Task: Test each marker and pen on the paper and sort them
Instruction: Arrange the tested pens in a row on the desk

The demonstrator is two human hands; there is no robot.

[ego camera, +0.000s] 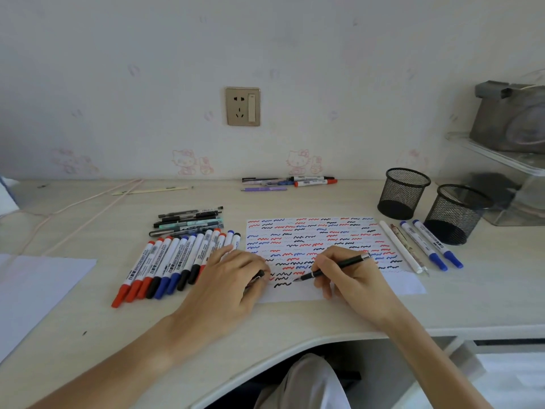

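Paper [339, 240] lies covered in squiggles; right hand [348, 276] pinches a black pen [333, 268], nib on sheet. Left hand [233, 278], fingers curled around its cap [259, 276], rests beside it.

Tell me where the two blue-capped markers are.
In the head view, the two blue-capped markers lie side by side right of the paper, just in front of the nearer mesh cup.

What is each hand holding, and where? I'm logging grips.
Right hand pinches the black pen on its lower barrel. Left hand grips a dark cap.
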